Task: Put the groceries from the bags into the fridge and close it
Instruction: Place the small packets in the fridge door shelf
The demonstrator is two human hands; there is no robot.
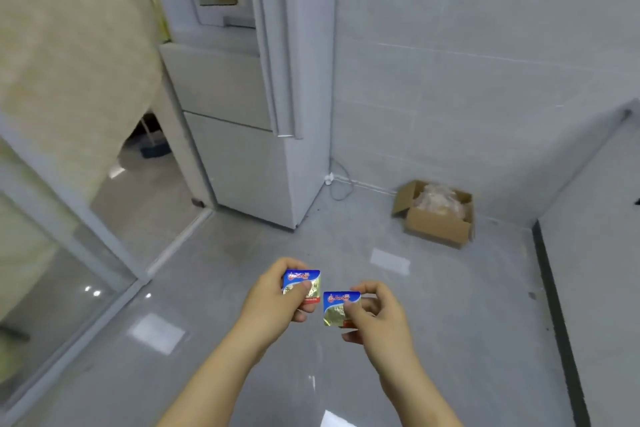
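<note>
My left hand [273, 295] pinches a small blue, gold and red butter packet [300, 279] by its lower edge. My right hand [377, 312] pinches a second packet of the same kind [337, 305], just right of and below the first. Both are held out over the grey floor. The white fridge [239, 156] stands ahead at the upper left, its lower drawers shut and its tall door [277, 45] seen edge-on. No grocery bags are in view.
An open cardboard box [436, 222] with clear plastic inside sits on the floor by the tiled wall at the right. A white cable and plug [332, 180] lie beside the fridge. A glass sliding door [69, 253] with a beige curtain runs along the left. A counter side [588, 270] rises at the right.
</note>
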